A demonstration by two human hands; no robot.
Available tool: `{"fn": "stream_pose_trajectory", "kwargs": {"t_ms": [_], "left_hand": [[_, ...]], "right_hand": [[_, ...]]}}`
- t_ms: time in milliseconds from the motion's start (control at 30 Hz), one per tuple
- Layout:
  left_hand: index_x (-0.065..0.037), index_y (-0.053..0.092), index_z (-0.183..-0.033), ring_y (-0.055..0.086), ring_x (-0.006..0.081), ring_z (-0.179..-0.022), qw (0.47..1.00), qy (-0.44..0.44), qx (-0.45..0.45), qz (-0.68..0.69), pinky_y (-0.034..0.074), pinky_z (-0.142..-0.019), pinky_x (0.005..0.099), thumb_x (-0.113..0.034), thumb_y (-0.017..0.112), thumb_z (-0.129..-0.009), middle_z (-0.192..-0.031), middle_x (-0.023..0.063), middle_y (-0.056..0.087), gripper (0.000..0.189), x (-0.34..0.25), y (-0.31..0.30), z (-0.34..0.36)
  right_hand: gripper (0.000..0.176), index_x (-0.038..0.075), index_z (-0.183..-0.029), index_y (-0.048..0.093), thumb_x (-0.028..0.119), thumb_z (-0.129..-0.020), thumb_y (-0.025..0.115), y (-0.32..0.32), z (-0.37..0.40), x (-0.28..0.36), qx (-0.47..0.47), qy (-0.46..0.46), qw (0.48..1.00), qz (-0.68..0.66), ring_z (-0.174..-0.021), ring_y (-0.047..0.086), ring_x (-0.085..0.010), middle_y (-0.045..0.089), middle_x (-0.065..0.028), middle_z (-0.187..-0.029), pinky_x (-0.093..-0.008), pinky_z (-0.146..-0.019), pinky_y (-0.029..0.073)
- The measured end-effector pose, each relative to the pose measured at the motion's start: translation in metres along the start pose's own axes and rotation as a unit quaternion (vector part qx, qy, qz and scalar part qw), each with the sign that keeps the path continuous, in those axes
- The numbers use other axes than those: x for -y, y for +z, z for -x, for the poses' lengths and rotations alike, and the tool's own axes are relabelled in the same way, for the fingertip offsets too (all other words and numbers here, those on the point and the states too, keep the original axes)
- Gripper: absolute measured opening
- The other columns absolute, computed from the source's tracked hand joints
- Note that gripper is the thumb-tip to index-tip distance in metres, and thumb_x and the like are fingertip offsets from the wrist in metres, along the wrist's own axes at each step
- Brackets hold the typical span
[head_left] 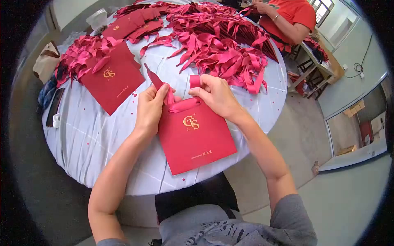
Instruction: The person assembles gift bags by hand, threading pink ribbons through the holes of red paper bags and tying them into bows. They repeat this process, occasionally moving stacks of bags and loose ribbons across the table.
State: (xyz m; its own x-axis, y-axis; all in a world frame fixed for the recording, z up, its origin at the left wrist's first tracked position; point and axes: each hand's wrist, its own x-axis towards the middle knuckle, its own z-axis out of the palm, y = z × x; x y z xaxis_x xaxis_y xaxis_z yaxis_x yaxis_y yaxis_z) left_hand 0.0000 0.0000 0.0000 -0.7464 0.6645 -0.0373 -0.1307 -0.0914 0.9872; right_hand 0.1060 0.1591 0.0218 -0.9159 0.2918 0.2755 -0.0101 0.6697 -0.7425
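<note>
A red paper gift bag (197,139) with a gold logo lies flat on the table in front of me, its top edge between my hands. Pink-red ribbon (184,105) crosses the top of the bag. My left hand (152,104) pinches the ribbon at the bag's upper left corner, and a free ribbon end sticks up past the thumb. At the upper right, my right hand (215,95) is closed on another length of the ribbon, which loops over the fingers. The bag's upper corners are partly hidden by my hands.
A stack of ribboned red bags (113,82) lies to the left, beside a phone (55,107). Large heaps of bags with ribbons (230,57) fill the table's far side. A person in a red shirt (293,18) works across the round white-covered table (94,151).
</note>
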Motion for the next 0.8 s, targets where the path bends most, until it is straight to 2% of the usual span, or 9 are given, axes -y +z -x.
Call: {"fn": "stream_pose_trajectory", "kwargs": {"t_ms": [167,300,367,433,500,633,700,733,800], "left_hand": [[0.002,0.057,-0.091,0.062,0.0116,-0.066,0.999,0.01,-0.022,0.029,0.05,-0.061,0.0241,-0.021,0.048,-0.095,-0.078,0.0119,0.066,0.025,-0.002,0.004,-0.002],[0.002,0.058,-0.092,0.062,0.0112,-0.067,0.999,-0.008,-0.022,0.028,0.05,-0.061,0.0237,-0.021,0.048,-0.096,-0.078,0.0118,0.066,0.024,-0.006,0.004,0.0],[0.001,0.058,-0.092,0.061,0.0107,-0.068,1.0,0.006,-0.013,0.018,0.05,-0.061,0.0238,-0.021,0.048,-0.096,-0.079,0.0119,0.066,0.024,-0.007,0.003,0.003],[0.002,0.057,-0.092,0.061,0.0102,-0.067,1.0,0.003,-0.01,0.025,0.049,-0.061,0.0235,-0.021,0.048,-0.096,-0.079,0.0121,0.066,0.024,-0.001,0.004,0.003],[0.003,0.057,-0.091,0.06,0.0102,-0.066,1.0,0.017,-0.016,-0.008,0.049,-0.061,0.0249,-0.02,0.047,-0.096,-0.076,0.0102,0.066,0.025,-0.001,0.001,0.002],[0.005,0.053,-0.099,0.059,0.0154,-0.07,0.996,0.035,-0.03,-0.08,0.048,-0.066,0.0297,-0.018,0.05,-0.094,-0.084,0.0146,0.063,0.024,0.006,-0.005,-0.002],[0.007,0.046,-0.109,0.057,0.0239,-0.083,0.908,0.223,-0.13,-0.329,0.045,-0.074,0.0353,-0.015,0.056,-0.09,-0.095,0.0202,0.056,0.031,0.01,-0.006,-0.001],[0.006,0.041,-0.115,0.051,0.0316,-0.093,0.872,0.26,-0.164,-0.381,0.042,-0.079,0.0386,-0.009,0.063,-0.083,-0.102,0.0233,0.048,0.042,-0.002,0.0,0.006],[0.006,0.042,-0.113,0.048,0.0338,-0.094,0.777,0.394,-0.182,-0.456,0.041,-0.08,0.0401,-0.005,0.066,-0.077,-0.1,0.0215,0.048,0.045,-0.02,0.002,0.016]], "right_hand": [[0.012,-0.004,-0.09,0.06,0.006,-0.084,0.063,0.013,-0.001,-0.015,-0.084,-0.041,0.996,0.008,-0.066,0.059,-0.0074,0.064,-0.0048,-0.074,-0.0237,-0.059,0.048],[0.011,-0.002,-0.088,0.059,0.006,-0.084,0.063,0.009,0.003,-0.001,-0.083,-0.033,0.996,-0.021,-0.067,0.058,-0.0063,0.062,-0.0021,-0.073,-0.0221,-0.061,0.047],[0.01,-0.001,-0.088,0.058,0.007,-0.084,0.064,0.01,0.003,0.001,-0.095,-0.04,0.987,-0.124,-0.069,0.057,-0.0052,0.06,-0.0007,-0.075,-0.0213,-0.063,0.046],[0.01,0.0,-0.088,0.058,0.006,-0.083,0.065,0.012,0.005,-0.005,-0.094,-0.038,0.988,-0.116,-0.07,0.057,-0.005,0.061,-0.0005,-0.078,-0.0213,-0.064,0.046],[0.012,0.0,-0.089,0.057,0.006,-0.083,0.065,0.015,0.002,-0.009,-0.075,0.006,0.977,-0.198,-0.068,0.056,-0.0046,0.06,-0.0009,-0.077,-0.0209,-0.06,0.045],[0.015,0.0,-0.09,0.056,0.006,-0.081,0.067,0.016,0.004,-0.008,-0.089,0.03,0.992,-0.082,-0.068,0.055,-0.0045,0.06,-0.0011,-0.077,-0.0206,-0.057,0.044],[0.025,0.0,-0.099,0.054,0.005,-0.079,0.068,0.014,0.005,-0.009,-0.091,0.019,0.996,0.01,-0.066,0.053,-0.0032,0.057,0.0007,-0.074,-0.0202,-0.053,0.041],[0.025,0.0,-0.099,0.054,0.005,-0.079,0.068,0.014,0.005,-0.011,-0.091,0.021,0.996,0.011,-0.066,0.053,-0.0032,0.057,0.0007,-0.074,-0.0202,-0.053,0.041],[0.037,0.001,-0.109,0.049,0.003,-0.078,0.069,0.018,0.003,-0.014,-0.119,-0.024,0.99,-0.077,-0.062,0.048,-0.0021,0.052,0.0029,-0.07,-0.0199,-0.052,0.039]]}}
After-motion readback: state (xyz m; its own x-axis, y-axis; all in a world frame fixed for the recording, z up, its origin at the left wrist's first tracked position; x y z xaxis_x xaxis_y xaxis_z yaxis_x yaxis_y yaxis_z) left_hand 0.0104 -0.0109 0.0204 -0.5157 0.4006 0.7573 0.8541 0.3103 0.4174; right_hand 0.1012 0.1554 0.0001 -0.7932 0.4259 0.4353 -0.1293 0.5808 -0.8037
